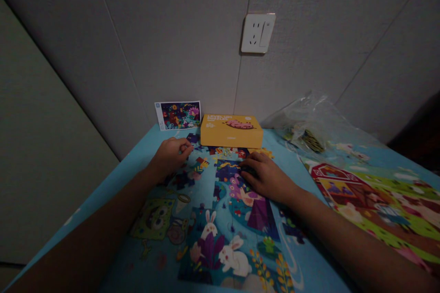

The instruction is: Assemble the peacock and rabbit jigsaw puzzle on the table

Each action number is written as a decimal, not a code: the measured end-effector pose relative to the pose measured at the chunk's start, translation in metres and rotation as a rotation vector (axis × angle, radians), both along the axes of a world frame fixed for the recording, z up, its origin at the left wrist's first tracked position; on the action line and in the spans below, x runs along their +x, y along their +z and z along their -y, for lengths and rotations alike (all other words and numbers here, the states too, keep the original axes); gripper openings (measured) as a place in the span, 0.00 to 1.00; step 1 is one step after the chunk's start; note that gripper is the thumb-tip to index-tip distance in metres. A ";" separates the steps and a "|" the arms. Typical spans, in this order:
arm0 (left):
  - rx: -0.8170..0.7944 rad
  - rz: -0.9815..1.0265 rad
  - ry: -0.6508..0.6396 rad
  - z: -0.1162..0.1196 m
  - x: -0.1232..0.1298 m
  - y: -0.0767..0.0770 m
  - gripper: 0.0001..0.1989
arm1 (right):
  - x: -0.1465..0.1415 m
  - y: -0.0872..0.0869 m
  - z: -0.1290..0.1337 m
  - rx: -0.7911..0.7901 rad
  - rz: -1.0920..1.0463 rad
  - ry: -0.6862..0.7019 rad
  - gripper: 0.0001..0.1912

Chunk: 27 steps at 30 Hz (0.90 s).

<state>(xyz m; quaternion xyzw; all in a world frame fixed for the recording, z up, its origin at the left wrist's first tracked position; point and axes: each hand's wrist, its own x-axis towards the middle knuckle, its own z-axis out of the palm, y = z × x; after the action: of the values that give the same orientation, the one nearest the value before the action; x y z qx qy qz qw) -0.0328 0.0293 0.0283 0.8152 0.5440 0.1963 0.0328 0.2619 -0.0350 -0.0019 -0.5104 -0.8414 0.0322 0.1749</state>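
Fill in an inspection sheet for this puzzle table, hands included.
Surface: blue printed cloth.
Job's things: partly joined puzzle with white rabbits; loose pieces to its left; picture card upright by the wall.
Clutter: yellow box at the back; clear bag and farm picture at right.
Grippers: bare hands; left hand curled near loose pieces, right hand at the puzzle's upper right; grip unclear.
Cables: nothing seen.
Surroundings: grey panelled wall, white socket plate, dim light.

Two hands (pixel 266 175); one each of puzzle (pixel 228 229) (loose pieces (pixel 184 179) too dim to count), farm picture (pixel 381 206), box (pixel 231 131), card (pixel 178 115), bag (pixel 309 119), socket (pixel 258 33).
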 end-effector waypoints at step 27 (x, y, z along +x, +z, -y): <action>-0.398 -0.427 0.152 0.004 -0.027 0.012 0.25 | 0.000 0.001 0.001 -0.003 0.001 0.002 0.14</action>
<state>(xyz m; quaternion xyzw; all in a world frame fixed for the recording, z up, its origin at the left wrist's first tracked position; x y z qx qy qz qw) -0.0602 0.0254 0.0401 0.7725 0.6259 -0.0881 0.0619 0.2615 -0.0356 -0.0008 -0.5098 -0.8420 0.0335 0.1736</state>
